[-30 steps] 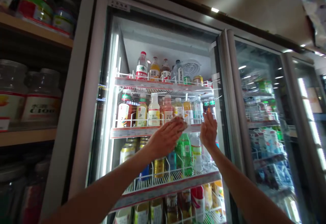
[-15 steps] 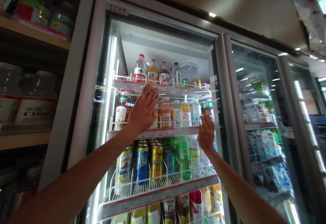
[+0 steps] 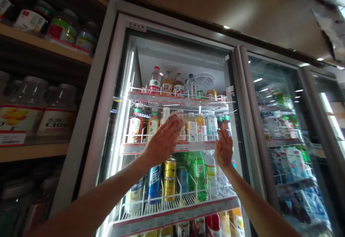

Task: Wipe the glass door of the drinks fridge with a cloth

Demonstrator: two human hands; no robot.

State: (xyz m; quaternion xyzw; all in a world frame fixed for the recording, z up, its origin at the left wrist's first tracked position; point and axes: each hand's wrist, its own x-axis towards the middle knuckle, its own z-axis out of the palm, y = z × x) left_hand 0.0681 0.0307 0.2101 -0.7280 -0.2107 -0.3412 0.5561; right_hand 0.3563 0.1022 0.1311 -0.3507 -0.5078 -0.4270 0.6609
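A glass-door drinks fridge (image 3: 107, 96) stands in front of me, lit inside. My left hand (image 3: 161, 141) lies flat against the glass over the middle shelf, fingers together, pressing what looks like a small pale cloth (image 3: 176, 121) at its fingertips. My right hand (image 3: 224, 149) rests open on the glass near the door's right edge, palm on the pane, fingers pointing up. Behind the glass stand bottles (image 3: 136, 127) on the middle shelf and cans (image 3: 169, 179) on the shelf below.
Wooden shelves on the left carry large plastic jars (image 3: 54, 118) and smaller tubs (image 3: 63, 30). To the right are more glass fridge doors (image 3: 283, 122) with stock inside. A few bottles (image 3: 154, 82) and a fan sit on the fridge's top shelf.
My left hand swept from mid-door up and left to the top shelf's level, then back down to the middle shelf. My right hand stayed flat near the right edge.
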